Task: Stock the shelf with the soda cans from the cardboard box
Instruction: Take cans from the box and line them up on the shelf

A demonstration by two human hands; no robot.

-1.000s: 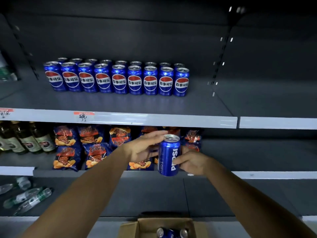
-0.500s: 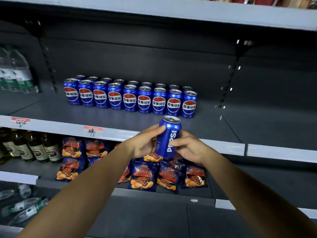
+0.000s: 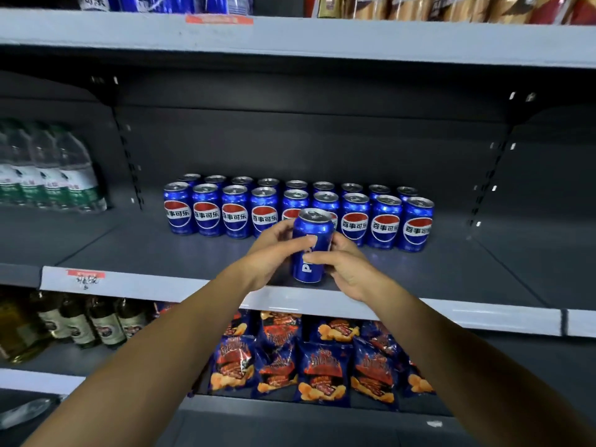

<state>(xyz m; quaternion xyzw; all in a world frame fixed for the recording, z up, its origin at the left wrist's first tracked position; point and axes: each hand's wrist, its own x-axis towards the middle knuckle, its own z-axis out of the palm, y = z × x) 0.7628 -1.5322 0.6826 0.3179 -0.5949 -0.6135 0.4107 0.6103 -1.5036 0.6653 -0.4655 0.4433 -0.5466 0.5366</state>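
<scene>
While both hands, left hand (image 3: 274, 253) and right hand (image 3: 346, 266), grasp the soda can (image 3: 311, 245) at frame centre, it stands upright above the shelf (image 3: 145, 253), before the stocked cans (image 3: 264, 211).

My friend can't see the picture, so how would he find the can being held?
Find the grey middle shelf with two rows of blue cans at its back. In front of those rows, both hands, left hand and right hand, hold one can. It alone shows sideways white letters, not a round logo.
</scene>
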